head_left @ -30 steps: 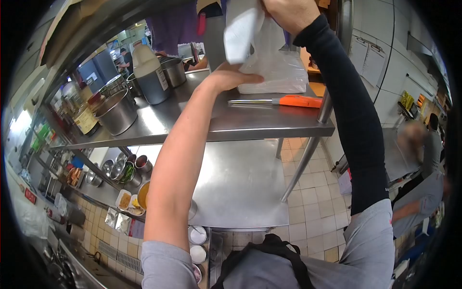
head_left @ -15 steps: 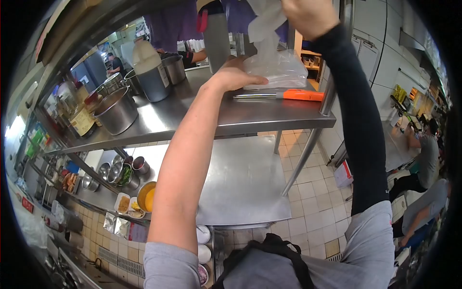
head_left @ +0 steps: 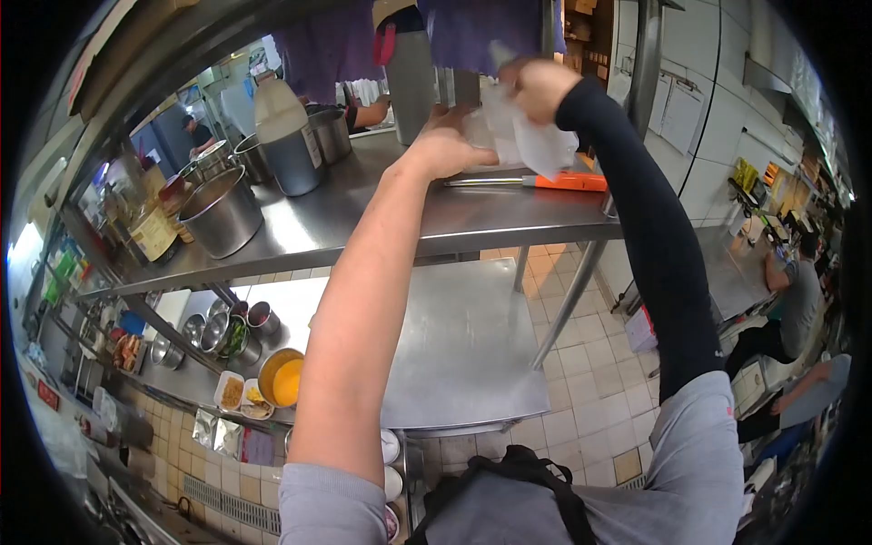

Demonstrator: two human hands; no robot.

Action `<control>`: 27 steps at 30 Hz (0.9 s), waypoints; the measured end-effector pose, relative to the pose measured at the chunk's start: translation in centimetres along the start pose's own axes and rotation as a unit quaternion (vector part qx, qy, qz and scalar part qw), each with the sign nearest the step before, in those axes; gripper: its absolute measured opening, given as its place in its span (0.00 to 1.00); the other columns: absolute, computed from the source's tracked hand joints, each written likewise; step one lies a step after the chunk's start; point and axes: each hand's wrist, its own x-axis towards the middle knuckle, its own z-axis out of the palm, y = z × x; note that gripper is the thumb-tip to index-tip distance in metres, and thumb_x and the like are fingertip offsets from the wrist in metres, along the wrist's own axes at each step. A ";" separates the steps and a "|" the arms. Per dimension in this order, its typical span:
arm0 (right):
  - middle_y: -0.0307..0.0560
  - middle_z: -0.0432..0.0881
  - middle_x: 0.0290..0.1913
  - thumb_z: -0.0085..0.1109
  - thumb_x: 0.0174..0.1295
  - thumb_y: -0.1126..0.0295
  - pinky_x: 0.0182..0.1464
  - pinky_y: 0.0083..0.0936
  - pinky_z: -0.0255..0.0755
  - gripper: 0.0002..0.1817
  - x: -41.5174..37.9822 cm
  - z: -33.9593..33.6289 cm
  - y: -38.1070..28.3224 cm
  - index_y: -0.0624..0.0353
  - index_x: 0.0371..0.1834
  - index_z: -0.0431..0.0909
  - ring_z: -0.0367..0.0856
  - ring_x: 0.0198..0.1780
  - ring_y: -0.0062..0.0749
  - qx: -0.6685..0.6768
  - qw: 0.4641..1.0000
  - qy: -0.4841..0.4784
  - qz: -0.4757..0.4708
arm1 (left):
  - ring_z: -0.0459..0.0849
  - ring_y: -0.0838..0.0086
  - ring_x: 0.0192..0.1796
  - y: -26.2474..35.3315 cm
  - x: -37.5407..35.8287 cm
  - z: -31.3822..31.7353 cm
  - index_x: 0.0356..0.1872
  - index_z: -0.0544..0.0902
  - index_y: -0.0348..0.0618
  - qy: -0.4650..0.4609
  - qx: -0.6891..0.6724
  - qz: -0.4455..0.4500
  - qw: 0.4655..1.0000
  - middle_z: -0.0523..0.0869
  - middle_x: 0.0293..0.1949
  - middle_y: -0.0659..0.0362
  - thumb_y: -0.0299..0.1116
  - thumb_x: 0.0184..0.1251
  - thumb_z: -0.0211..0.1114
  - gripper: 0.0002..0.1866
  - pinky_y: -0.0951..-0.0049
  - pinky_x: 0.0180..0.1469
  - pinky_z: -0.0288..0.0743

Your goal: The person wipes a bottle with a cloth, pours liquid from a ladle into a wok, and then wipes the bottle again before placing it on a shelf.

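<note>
My left hand holds the left side of a stack of clear plastic bags on the upper steel shelf. Its thumb points right across the stack's front, and its other fingers are partly hidden. Above the right part of the stack, my right hand is closed on a translucent plastic bag, which hangs below it, smeared by motion. Just in front of the bags lies an orange-handled tool with a slim metal shaft pointing left.
On the shelf to the left stand a jug of dark liquid, a steel pot and several bottles. Below is a steel worktop with a pot of yellow liquid. A person is at the far right.
My right hand has come down and left with the bag, which now hangs in front of the stack. My left hand has stayed at the stack.
</note>
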 end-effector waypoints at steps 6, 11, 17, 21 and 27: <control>0.53 0.77 0.68 0.66 0.70 0.72 0.61 0.23 0.73 0.09 -6.9 -14.5 -7.7 0.54 0.50 0.90 0.77 0.65 0.37 0.184 0.914 0.360 0.011 | 0.54 0.47 0.87 1.6 -1.0 -1.1 0.81 0.69 0.39 -0.040 -0.021 -0.067 0.997 0.62 0.82 0.36 0.64 0.44 0.84 0.63 0.56 0.84 0.60; 0.51 0.72 0.78 0.54 0.66 0.77 0.76 0.31 0.66 0.23 -10.8 -17.2 -4.7 0.74 0.64 0.81 0.75 0.75 0.37 0.589 0.798 0.128 -0.011 | 0.58 0.46 0.85 0.5 -0.4 -0.2 0.80 0.71 0.42 -0.020 0.001 -0.031 0.999 0.66 0.80 0.36 0.63 0.44 0.84 0.61 0.55 0.84 0.61; 0.67 0.90 0.43 0.63 0.63 0.67 0.52 0.39 0.82 0.16 -2.3 -8.8 -5.3 0.68 0.46 0.90 0.89 0.41 0.50 0.131 0.983 -0.105 0.079 | 0.68 0.45 0.78 -3.1 1.6 2.3 0.71 0.81 0.53 0.074 0.088 0.165 0.980 0.76 0.76 0.51 0.55 0.58 0.77 0.39 0.54 0.80 0.66; 0.63 0.89 0.48 0.65 0.61 0.69 0.56 0.41 0.82 0.17 -0.8 -2.0 -2.4 0.67 0.51 0.88 0.89 0.49 0.56 0.053 0.995 -0.001 0.083 | 0.69 0.47 0.79 -1.2 0.7 0.7 0.74 0.78 0.47 0.009 0.076 0.153 0.985 0.76 0.75 0.45 0.60 0.61 0.71 0.42 0.53 0.83 0.60; 0.55 0.89 0.41 0.58 0.70 0.78 0.46 0.29 0.81 0.12 -7.8 -9.4 -8.1 0.69 0.52 0.85 0.88 0.40 0.37 0.165 0.866 0.454 0.130 | 0.66 0.45 0.81 0.1 -0.2 0.1 0.81 0.69 0.42 -0.037 -0.030 -0.010 0.999 0.71 0.77 0.36 0.64 0.47 0.82 0.60 0.59 0.82 0.64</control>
